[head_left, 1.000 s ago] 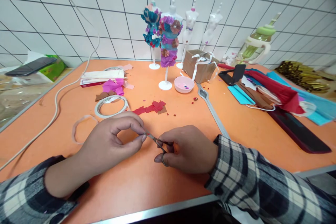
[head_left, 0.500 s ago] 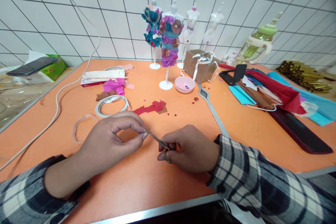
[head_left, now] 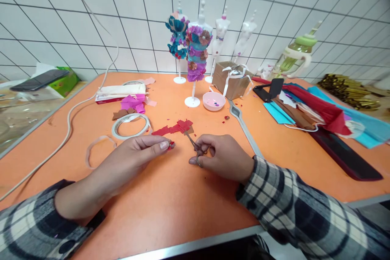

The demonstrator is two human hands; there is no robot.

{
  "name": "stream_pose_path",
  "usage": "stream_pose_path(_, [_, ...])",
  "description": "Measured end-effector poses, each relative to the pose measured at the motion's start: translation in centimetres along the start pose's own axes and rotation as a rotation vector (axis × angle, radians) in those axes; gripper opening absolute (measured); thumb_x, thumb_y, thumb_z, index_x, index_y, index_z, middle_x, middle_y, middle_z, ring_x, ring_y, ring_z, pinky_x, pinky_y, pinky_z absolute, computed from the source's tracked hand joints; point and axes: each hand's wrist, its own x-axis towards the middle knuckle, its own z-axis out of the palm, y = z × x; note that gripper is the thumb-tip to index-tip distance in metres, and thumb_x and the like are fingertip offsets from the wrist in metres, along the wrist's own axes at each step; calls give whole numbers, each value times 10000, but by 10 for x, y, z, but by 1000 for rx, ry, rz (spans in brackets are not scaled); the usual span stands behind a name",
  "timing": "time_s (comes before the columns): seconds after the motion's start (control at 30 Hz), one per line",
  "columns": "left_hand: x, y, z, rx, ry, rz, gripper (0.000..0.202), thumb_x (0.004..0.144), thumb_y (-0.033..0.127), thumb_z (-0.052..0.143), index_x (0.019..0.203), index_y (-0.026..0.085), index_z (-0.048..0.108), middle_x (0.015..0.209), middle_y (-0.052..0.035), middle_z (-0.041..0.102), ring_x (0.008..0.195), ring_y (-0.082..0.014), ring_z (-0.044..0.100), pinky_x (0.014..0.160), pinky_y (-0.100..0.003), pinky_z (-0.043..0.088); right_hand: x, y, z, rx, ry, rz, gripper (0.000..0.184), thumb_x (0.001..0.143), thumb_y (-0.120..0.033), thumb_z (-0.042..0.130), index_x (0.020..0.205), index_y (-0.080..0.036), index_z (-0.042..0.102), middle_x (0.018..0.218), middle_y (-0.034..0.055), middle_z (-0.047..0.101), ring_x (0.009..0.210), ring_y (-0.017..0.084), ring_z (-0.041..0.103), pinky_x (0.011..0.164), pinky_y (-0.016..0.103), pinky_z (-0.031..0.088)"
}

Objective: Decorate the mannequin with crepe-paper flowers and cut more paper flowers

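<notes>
Between the thumb and fingers of my left hand [head_left: 134, 154] is a small red paper piece [head_left: 171, 144], its red edges showing past the fingertips. My right hand [head_left: 224, 156] is closed around the handles of small metal scissors [head_left: 191, 141]. Their blades point up and left, the tips close to the pile of red paper scraps [head_left: 183, 125] and a brown scrap [head_left: 190, 130]. The scissors are apart from the piece in my left hand. Just beyond my left hand lies a roll of white tape [head_left: 131, 126].
Dress-form stands, one with a purple and blue paper dress [head_left: 196, 53], rise at the back. A pink bowl [head_left: 214, 101] sits before a cardboard box [head_left: 230, 79]. Coloured paper [head_left: 323, 105] and a dark phone [head_left: 344, 154] lie right; a white cable [head_left: 68, 126] runs left.
My right hand has moved right and a little up with the scissors, away from my left fingertips. My left hand has turned, and red paper now shows at its fingertips.
</notes>
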Motion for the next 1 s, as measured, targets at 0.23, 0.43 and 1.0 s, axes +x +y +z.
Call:
stream_pose_path(0.23, [-4, 0, 0, -239, -108, -7, 161, 677, 307, 889, 805, 232, 826, 858, 4, 823, 853, -156, 721, 836, -252, 549, 12, 25, -19, -291, 45, 8, 190, 797, -351, 778, 913, -201, 785, 908, 68, 647, 815, 187, 589, 710, 309, 387])
stream_pose_path(0.43, [-7, 3, 0, -224, -159, 37, 100, 806, 297, 773, 873, 245, 826, 994, -19, 829, 997, -227, 747, 945, -356, 575, 19, 32, -25, -61, 27, 257, 593, 711, -292, 824, 1241, -191, 578, 681, -34, 633, 627, 165, 604, 561, 258, 371])
stream_pose_path(1.0, [-6, -2, 0, -87, -388, 35, 302, 707, 384, 816, 982, 263, 840, 1216, -80, 767, 1235, -340, 630, 1146, -474, 398, 1, 7, -2, -146, 281, -667, 197, 944, -236, 590, 1085, -237, 726, 1006, 58, 733, 903, 162, 663, 804, 288, 484])
